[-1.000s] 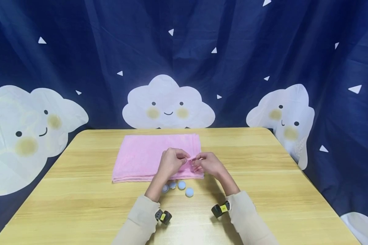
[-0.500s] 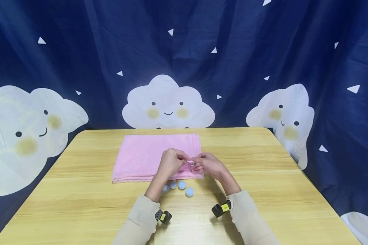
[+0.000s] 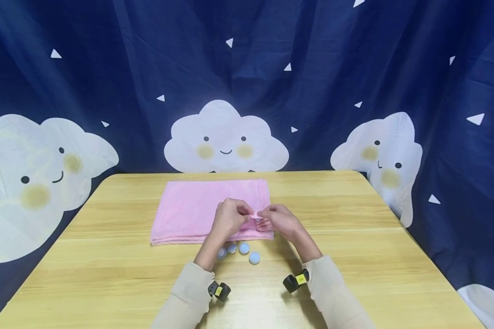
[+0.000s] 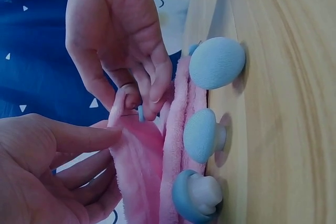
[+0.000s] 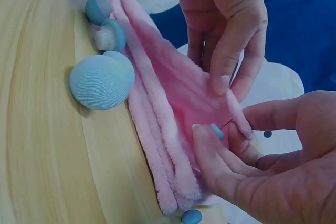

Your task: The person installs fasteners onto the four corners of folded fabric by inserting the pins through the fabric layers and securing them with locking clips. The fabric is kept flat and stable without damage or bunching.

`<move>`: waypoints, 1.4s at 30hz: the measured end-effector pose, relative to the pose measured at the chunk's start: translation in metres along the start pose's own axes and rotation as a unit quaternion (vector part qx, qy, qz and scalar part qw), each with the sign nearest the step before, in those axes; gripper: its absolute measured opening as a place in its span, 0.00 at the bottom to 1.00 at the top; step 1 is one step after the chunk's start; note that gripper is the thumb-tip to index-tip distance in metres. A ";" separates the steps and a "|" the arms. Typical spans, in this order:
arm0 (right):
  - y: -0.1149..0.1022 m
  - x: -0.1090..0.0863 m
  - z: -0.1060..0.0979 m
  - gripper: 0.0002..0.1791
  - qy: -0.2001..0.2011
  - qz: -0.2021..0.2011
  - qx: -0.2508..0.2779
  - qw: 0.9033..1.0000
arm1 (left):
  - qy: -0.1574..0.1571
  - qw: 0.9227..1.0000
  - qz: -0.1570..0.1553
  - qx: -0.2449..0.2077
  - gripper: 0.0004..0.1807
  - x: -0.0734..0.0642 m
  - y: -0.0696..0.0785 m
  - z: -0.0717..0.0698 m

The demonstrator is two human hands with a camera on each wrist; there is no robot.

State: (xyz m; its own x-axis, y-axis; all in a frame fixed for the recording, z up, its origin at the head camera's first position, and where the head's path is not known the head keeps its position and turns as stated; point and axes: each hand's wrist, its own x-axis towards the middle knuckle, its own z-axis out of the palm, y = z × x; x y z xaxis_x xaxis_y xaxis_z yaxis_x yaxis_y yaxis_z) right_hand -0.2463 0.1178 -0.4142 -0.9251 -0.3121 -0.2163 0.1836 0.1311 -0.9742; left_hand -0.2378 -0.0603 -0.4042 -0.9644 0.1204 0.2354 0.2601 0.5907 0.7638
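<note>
A folded pink plush cloth lies on the table, its near right corner lifted between both hands. My left hand pinches the raised edge between thumb and forefinger, seen clearly in the right wrist view. Just to its right, my right hand holds a pin with a small blue disc at its end between thumb and finger. The pin's thin needle runs from the disc into the cloth's edge. The left wrist view also shows the disc, under the right fingertips.
Several light-blue mushroom-shaped pieces lie by the cloth's front edge, among them a domed one and one with its white stem showing. A small blue disc sits beside the cloth's corner. A dark blue curtain hangs behind the wooden table.
The right fingers have shifted slightly left and come together at the cloth's edge, where a small pale piece has come into sight under them. The left hand stays almost still.
</note>
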 end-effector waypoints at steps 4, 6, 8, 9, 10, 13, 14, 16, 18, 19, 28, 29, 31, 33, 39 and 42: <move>0.002 0.001 0.001 0.08 0.010 -0.007 0.007 1.000 | -0.002 1.000 -0.003 -0.003 0.10 0.000 0.001 0.002; 0.003 0.001 0.001 0.10 0.015 -0.013 0.008 1.000 | -0.003 1.000 -0.001 -0.004 0.11 0.000 0.001 0.003; 0.003 0.002 0.002 0.11 0.018 -0.016 0.009 1.000 | -0.004 1.000 0.001 -0.003 0.11 0.000 0.001 0.004; 0.003 0.002 0.002 0.11 0.017 -0.017 0.012 1.000 | -0.002 1.000 0.002 -0.003 0.11 0.000 0.001 0.004; 0.004 0.002 0.001 0.11 0.016 -0.017 0.015 1.000 | -0.001 1.000 0.003 -0.003 0.11 0.000 0.000 0.004; 0.003 0.003 0.001 0.08 0.009 -0.015 0.031 0.999 | 0.002 1.000 0.005 -0.004 0.11 0.000 -0.001 0.004; 0.003 0.003 0.001 0.07 0.006 -0.015 0.036 0.999 | 0.001 1.000 0.004 -0.005 0.11 0.000 -0.001 0.004; 0.003 0.003 0.001 0.07 0.000 -0.016 0.043 0.999 | 0.001 1.000 0.004 -0.005 0.10 0.000 -0.001 0.004; 0.002 0.002 0.000 0.08 -0.004 -0.018 0.046 0.999 | 0.000 1.000 0.001 -0.006 0.10 0.000 -0.002 0.004; 0.002 0.002 0.000 0.09 -0.006 -0.019 0.045 0.999 | 0.000 1.000 -0.001 -0.007 0.10 -0.001 -0.002 0.003; 0.003 0.001 0.000 0.12 -0.011 -0.009 0.031 0.999 | 0.000 1.000 0.003 -0.010 0.11 0.000 -0.002 0.004; 0.003 0.001 0.000 0.13 -0.011 -0.008 0.033 0.999 | 0.000 1.000 0.004 -0.009 0.11 0.000 -0.002 0.004; 0.002 0.001 0.001 0.13 -0.011 -0.006 0.036 0.999 | 0.000 1.000 0.004 -0.007 0.11 0.000 -0.001 0.004; 0.002 0.000 0.001 0.13 -0.008 -0.008 0.037 0.999 | 0.000 1.000 0.005 -0.005 0.11 0.000 -0.001 0.004; 0.003 0.001 0.001 0.09 0.007 -0.012 0.035 0.999 | -0.003 1.000 -0.005 0.003 0.11 -0.002 0.002 0.002; 0.002 0.001 0.002 0.08 0.014 -0.012 0.036 0.999 | -0.007 1.000 -0.003 0.002 0.11 -0.002 0.003 0.002</move>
State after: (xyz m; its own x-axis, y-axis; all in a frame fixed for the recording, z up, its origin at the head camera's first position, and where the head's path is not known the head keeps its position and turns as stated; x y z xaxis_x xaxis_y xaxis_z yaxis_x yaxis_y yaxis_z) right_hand -0.2461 0.1160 -0.4165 -0.9384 -0.2877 -0.1916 0.1831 0.0561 -0.9815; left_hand -0.2351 -0.0577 -0.4038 -0.9663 0.1282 0.2233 0.2551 0.5947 0.7624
